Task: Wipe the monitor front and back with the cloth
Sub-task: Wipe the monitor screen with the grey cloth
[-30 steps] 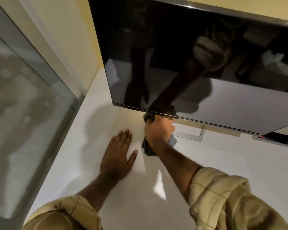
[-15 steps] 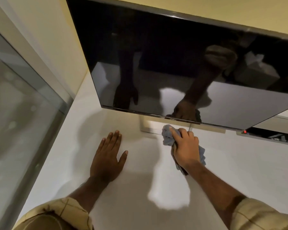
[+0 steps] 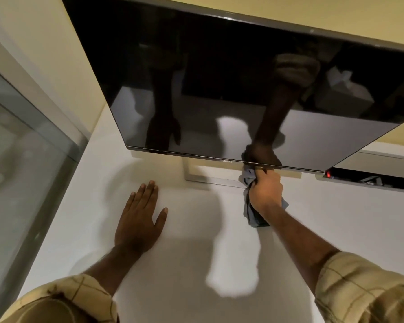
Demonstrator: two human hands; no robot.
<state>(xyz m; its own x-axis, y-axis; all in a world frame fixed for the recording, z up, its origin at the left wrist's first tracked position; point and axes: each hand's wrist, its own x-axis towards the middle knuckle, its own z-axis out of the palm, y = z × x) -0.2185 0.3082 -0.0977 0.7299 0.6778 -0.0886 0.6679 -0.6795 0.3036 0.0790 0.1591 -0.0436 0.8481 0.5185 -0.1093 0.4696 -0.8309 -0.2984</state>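
Wiping along the Dell monitor's point(image 3: 219, 73) bottom bezel.
Right hand point(image 3: 265, 191) clenched on blue-grey cloth point(image 3: 248, 174), arm extended, pressing it against the lower edge; left hand point(image 3: 139, 220) flat, fingers spread, on white tabletop point(image 3: 336, 224).

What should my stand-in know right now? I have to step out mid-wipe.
Left hand: open, flat on the desk, holding nothing.
Right hand: grip shut on the cloth, bunched and pressed to the monitor at its bottom edge, just right of the logo.
Monitor: upright on its stand, screen dark.
Done: cannot tell how much of the front is wiped.
Left: the rest of the bottom edge to the right; the back is hidden, so treat it as not done.
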